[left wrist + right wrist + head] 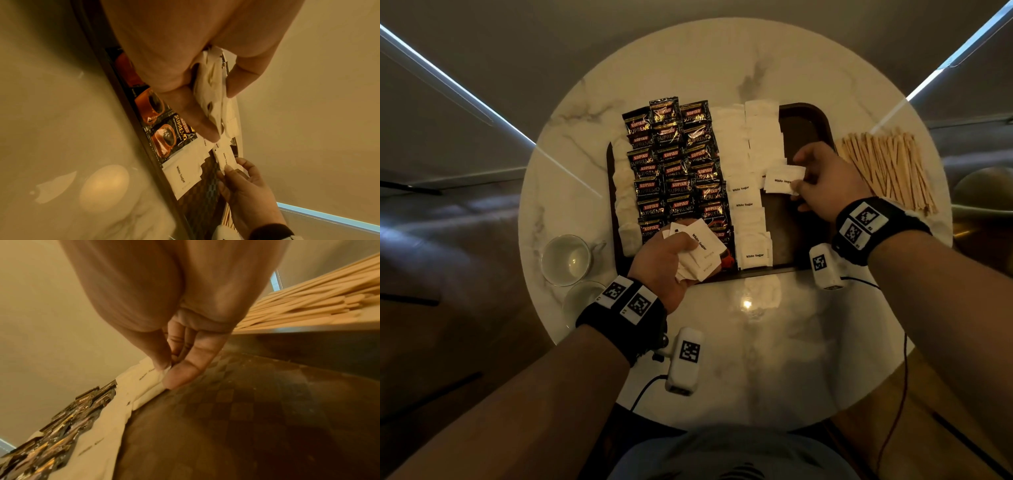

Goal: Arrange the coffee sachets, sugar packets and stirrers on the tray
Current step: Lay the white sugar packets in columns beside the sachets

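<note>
White sugar packet (782, 181) pinched in the right hand (825, 181) hovers over the tray (804, 116); left hand (664, 263) clutches spares (697, 253) at its near edge; next, lay it aligned

Round marble table (722, 68), dim rm, bright light strips (448, 82) both sides.

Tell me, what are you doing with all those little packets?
A person is laying out a tray. The right hand pinches one sugar packet over the tray, adding to the white rows. The left hand holds a bunch of packets. Coffee sachets already lie in rows. The stirrers wait on the table beside the tray.
</note>
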Demonstrator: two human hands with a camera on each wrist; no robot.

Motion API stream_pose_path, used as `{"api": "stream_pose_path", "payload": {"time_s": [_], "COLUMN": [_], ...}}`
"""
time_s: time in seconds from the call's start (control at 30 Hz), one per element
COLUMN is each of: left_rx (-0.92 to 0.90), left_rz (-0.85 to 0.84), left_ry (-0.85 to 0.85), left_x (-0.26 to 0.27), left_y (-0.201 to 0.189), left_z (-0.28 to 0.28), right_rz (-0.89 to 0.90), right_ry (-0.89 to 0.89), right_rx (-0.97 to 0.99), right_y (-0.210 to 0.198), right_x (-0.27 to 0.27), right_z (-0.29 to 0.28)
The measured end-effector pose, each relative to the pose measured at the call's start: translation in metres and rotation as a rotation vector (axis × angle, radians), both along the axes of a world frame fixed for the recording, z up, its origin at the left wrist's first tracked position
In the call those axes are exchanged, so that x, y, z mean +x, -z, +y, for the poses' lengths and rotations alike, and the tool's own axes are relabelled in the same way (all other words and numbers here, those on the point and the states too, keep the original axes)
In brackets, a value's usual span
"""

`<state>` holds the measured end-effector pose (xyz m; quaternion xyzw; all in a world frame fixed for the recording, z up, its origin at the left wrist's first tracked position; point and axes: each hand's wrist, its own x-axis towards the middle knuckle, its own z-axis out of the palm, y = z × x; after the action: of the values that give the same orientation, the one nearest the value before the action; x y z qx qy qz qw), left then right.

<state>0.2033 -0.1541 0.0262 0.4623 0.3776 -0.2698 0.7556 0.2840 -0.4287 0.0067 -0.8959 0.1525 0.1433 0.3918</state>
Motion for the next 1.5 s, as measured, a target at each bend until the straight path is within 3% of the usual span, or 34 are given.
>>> {"api": "stream_pose_path", "payload": {"time_s": [0.57,0.7,0.83,0.9,1.0,1.1,1.33,1.5], "left_rx": [0.023,0.024,0.079,0.096,0.124,0.142,0.087,0.139], "left_rz": [-0.008,-0.041,-0.092,-0.111,-0.14,-0.17,-0.141,-0.165], "left_ry": [0.034,0.03,0.006,-0.023,-0.02,0.03,-0.037,0.041], "left_x": [-0.006,-0.006,-0.002,0.002,0.008,0.012,0.012,0.007], "left_y": [0.005,0.007,0.009,0.01,0.007,0.003,0.001,0.008], "left_z": [0.008,0.007,0.003,0.0,-0.006,-0.015,-0.029,-0.029], "right_rz": [-0.081,-0.077,-0.13,-0.134,0.019,0.081,0.082,0.11], "right_ry": [0.09,0.061,0.159,0.165,-0.007,-0.121,0.138,0.094], "right_rx": [-0.1,-0.151,-0.125,-0.007,0.308,0.458,0.725,0.728], "right_y": [0.029,0.024,0.007,-0.009,-0.03,-0.032,-0.028,-0.026], "right_x": [0.005,0.001,-0.008,-0.018,-0.037,-0.049,-0.061,-0.067], "right_z": [0.004,0.009,0.019,0.032,0.056,0.066,0.064,0.066]}}
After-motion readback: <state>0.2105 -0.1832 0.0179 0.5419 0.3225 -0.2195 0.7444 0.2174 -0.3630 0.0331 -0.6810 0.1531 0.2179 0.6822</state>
